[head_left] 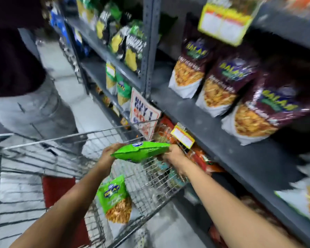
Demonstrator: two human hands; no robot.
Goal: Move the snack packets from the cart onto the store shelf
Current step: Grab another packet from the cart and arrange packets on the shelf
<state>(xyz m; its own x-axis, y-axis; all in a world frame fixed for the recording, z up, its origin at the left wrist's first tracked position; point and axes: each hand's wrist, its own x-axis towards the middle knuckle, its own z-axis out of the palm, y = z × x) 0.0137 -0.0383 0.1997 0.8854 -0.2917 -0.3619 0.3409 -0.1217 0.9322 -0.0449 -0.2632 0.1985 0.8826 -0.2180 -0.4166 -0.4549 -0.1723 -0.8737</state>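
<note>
Fingers of left hand (109, 153) and right hand (174, 157) grasp opposite ends of one green snack packet (141, 151), held flat above the wire cart (147, 179); its print is unreadable edge-on. Second green packet (115, 199), "BALAJI" label, stands inside the cart, near side. Shelf (209, 126), right: three maroon packets (220, 83), same brand, blurred. Sign (143, 111) beside the cart rim reads "BUY 1", remainder cut off.

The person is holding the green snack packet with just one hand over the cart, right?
Not quite. The head view shows both hands on the green snack packet: the left hand at one end and the right hand at the other. It is held over the cart, as you said.
</note>
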